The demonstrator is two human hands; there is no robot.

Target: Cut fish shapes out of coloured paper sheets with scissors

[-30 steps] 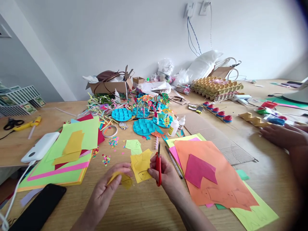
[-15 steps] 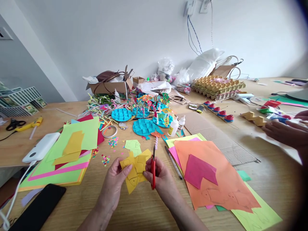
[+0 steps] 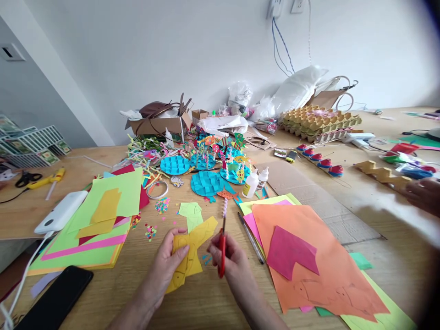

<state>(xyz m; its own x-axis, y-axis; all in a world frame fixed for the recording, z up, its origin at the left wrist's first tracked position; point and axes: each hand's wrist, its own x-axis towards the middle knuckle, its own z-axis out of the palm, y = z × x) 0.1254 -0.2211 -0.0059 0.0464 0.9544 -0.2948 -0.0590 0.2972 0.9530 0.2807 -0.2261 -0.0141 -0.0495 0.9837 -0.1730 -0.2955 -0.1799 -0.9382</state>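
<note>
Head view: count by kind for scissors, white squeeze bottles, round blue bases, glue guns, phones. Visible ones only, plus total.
Scissors: 2 (red pair, black pair)
White squeeze bottles: 3 (front two, back one)
Round blue bases: 4
Yellow glue gun: 1
Black phone: 1
Total: 11
</note>
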